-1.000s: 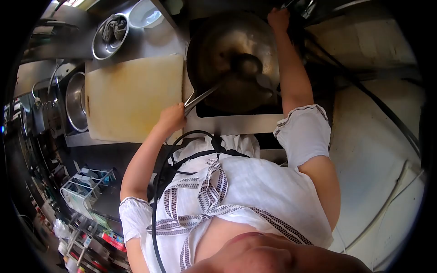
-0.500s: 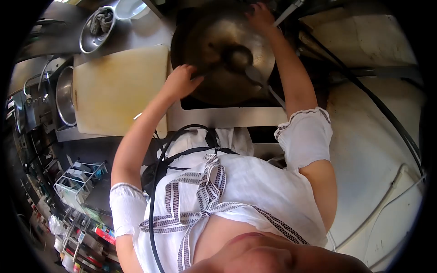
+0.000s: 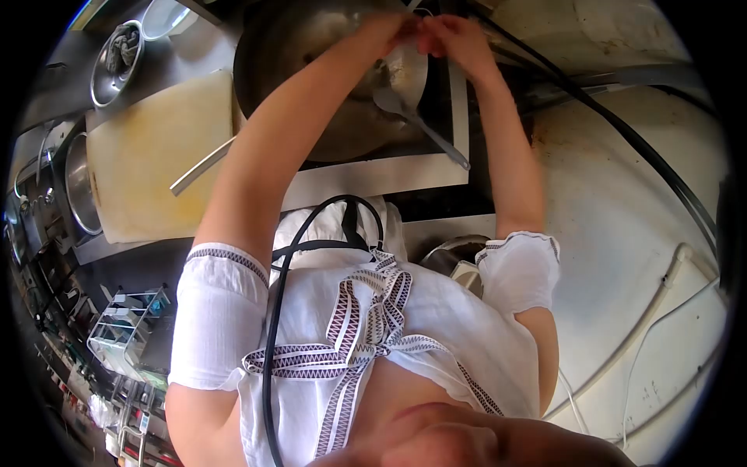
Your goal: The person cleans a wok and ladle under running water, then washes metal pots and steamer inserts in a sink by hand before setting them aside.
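My left hand [image 3: 389, 35] reaches across a large dark wok [image 3: 268, 74] to its far right rim. My right hand [image 3: 463, 47] is there too, and its bent fingertips meet those of the left. Both look closed in a pinch; whatever lies between them is too small or hidden to make out. A grey metal utensil with a rounded head [image 3: 387, 100] rests in the wok, its handle slanting over the near right edge. Another metal handle [image 3: 201, 166] juts out over the cutting board, its other end hidden behind my left forearm.
Left of the wok lies a yellowed cutting board [image 3: 148, 163], with a steel basin [image 3: 82, 183] beyond it. A steel bowl [image 3: 105, 92] holding a grey scrubber or cloth stands at the back left, beside a clear tub [image 3: 165, 22]. Black hoses [image 3: 622, 144] run down the right.
My left hand has moved from the wok's left side to the far right rim, meeting my right hand. The view has shifted, and a metal handle now shows over the cutting board.
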`<control>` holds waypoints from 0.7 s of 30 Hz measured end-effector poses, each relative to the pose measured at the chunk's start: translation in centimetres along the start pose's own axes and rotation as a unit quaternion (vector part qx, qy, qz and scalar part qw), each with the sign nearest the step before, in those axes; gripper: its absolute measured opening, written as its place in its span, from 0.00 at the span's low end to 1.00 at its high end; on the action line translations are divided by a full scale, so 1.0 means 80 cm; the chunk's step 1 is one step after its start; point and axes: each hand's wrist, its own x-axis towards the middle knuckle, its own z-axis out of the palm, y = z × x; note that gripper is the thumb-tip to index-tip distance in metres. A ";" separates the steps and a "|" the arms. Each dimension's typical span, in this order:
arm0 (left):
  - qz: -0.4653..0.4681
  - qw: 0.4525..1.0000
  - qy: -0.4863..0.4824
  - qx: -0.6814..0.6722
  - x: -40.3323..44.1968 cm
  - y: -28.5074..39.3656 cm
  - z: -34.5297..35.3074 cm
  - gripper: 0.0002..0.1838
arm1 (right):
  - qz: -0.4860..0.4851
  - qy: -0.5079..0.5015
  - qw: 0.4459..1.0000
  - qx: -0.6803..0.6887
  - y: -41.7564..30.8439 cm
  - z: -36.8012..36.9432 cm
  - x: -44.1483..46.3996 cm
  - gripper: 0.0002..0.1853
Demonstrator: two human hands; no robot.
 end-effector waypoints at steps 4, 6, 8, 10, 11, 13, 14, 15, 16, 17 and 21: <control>0.012 0.995 0.085 -0.055 0.009 0.028 0.062 0.09 | -0.011 0.048 0.994 -0.102 0.073 -0.001 -0.018 0.14; -0.010 0.999 0.033 -0.008 0.031 0.045 0.033 0.10 | -0.052 0.072 0.944 -0.319 0.120 0.009 -0.029 0.14; -0.033 0.998 -0.016 0.041 0.037 0.060 0.024 0.12 | -0.009 0.025 0.928 -0.372 0.166 0.023 -0.043 0.16; 0.048 0.993 0.020 0.111 0.009 0.087 0.048 0.16 | 0.025 -0.008 0.916 -0.399 0.181 0.037 -0.065 0.17; 0.047 0.992 0.024 0.114 -0.007 0.091 0.053 0.16 | 0.060 -0.039 0.902 -0.426 0.189 0.043 -0.072 0.17; 0.125 0.903 0.089 0.401 -0.045 0.098 0.045 0.12 | 0.103 -0.075 0.896 -0.425 0.218 0.053 -0.074 0.18; 0.062 0.802 0.068 0.590 -0.069 0.103 0.030 0.15 | 0.146 -0.109 0.885 -0.428 0.231 0.056 -0.073 0.19; -0.004 0.660 0.043 0.750 -0.097 0.111 0.012 0.18 | 0.144 -0.109 0.889 -0.420 0.236 0.057 -0.071 0.19; 0.087 0.652 0.007 0.753 -0.149 0.116 0.015 0.21 | 0.213 -0.148 0.895 -0.362 0.240 0.057 -0.069 0.19; 0.003 0.542 0.091 0.835 -0.159 0.092 -0.036 0.16 | 0.279 -0.188 0.892 -0.303 0.242 0.057 -0.065 0.20; -0.228 0.463 0.153 0.843 -0.285 0.088 -0.077 0.20 | 0.217 -0.183 0.901 -0.328 0.274 0.038 -0.044 0.19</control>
